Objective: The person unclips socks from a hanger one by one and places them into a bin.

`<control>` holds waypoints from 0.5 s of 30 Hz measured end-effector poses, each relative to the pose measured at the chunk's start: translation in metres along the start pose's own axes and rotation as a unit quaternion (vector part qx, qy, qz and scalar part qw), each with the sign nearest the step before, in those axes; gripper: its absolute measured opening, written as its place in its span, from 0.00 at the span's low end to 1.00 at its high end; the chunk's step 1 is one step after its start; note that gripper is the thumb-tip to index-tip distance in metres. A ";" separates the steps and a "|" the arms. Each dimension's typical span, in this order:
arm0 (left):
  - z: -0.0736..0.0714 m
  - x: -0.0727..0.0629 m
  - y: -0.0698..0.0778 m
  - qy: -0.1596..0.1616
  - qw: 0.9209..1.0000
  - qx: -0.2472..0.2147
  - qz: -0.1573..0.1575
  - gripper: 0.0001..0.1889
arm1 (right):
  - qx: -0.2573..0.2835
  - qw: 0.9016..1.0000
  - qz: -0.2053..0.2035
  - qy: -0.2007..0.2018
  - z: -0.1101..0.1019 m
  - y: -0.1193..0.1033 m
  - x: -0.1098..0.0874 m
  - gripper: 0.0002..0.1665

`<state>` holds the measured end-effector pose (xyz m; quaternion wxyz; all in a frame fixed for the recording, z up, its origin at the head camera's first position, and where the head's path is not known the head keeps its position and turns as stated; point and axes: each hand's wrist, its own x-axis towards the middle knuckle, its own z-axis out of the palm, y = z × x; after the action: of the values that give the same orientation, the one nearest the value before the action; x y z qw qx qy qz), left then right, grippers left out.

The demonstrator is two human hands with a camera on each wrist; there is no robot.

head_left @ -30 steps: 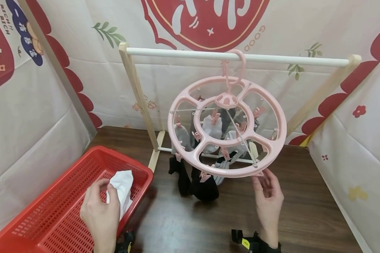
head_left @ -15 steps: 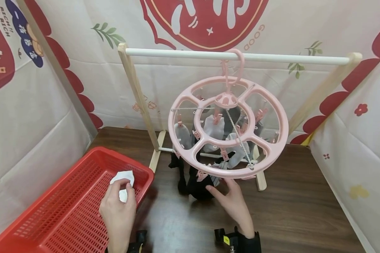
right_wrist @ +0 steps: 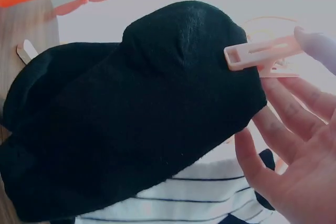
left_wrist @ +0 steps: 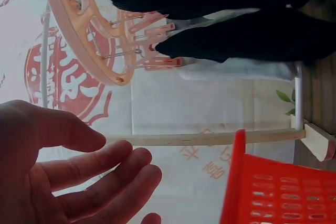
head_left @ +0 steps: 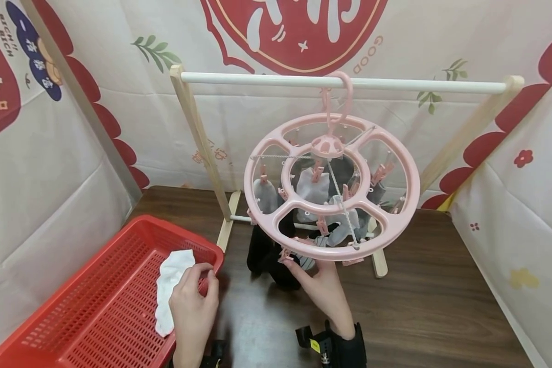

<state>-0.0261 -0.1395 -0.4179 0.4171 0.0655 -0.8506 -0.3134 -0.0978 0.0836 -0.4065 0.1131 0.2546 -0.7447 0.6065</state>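
A round pink clip hanger (head_left: 395, 227) hangs by its hook, with grey, white and black socks clipped beneath. My right hand (head_left: 324, 291) is under its front rim. Its thumb and fingers are at a pink clothespin (right_wrist: 262, 52), which bites the edge of a black sock (right_wrist: 152, 103); they appear to pinch its handles. A striped sock (right_wrist: 194, 195) hangs behind. My left hand (head_left: 195, 304) hovers by the right rim of the red basket (head_left: 140, 225), its relaxed fingers (left_wrist: 118, 182) holding nothing. A white sock (head_left: 167, 291) lies in the basket beside it.
The hanger's hook is over the white bar (head_left: 257, 79) of a rack with wooden legs (head_left: 202, 133). Printed white cloth (head_left: 138, 122) walls the back and sides of the brown table (head_left: 441, 306).
My right hand has moved left along the hanger's front to the black sock's clothespin. The hanger has turned slightly. My left hand has moved right, away from the white sock.
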 end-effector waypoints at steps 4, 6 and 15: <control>0.006 -0.003 0.000 -0.027 0.999 -0.018 0.011 0.07 | -0.006 1.000 -0.018 0.013 -0.005 -0.001 -0.005 0.22; 0.011 -0.006 0.002 -0.049 0.997 -0.041 0.033 0.08 | -0.015 0.999 -0.029 0.021 -0.008 -0.002 -0.007 0.23; 0.037 -0.018 0.013 -0.173 0.962 -0.184 0.106 0.13 | -0.089 0.991 -0.089 0.034 -0.031 -0.002 -0.017 0.25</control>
<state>-0.0399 -0.1053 -0.4393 0.2995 -0.1583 -0.8395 -0.4249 -0.0870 0.1173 -0.4059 0.2140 0.2883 -0.7656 0.5338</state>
